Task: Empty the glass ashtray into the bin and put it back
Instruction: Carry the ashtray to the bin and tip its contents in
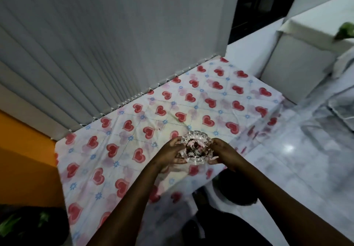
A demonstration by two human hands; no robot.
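Glass ashtray (196, 147), still full, gripped by both hands' fingers (177, 160); best carried level to the bin.

Ashtray (196, 147) contents blurred, dark; dark round object (236, 190) below table edge unidentifiable; forearms cut off.

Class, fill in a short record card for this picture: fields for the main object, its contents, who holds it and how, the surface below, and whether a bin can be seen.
Object: glass ashtray, upright
Contents: dark debris inside, not yet emptied
Left hand: grips the ashtray's left side
Right hand: grips its right side
Surface below: table under a heart-print cloth
Ashtray resting or lifted: cannot tell
Bin: none clearly visible
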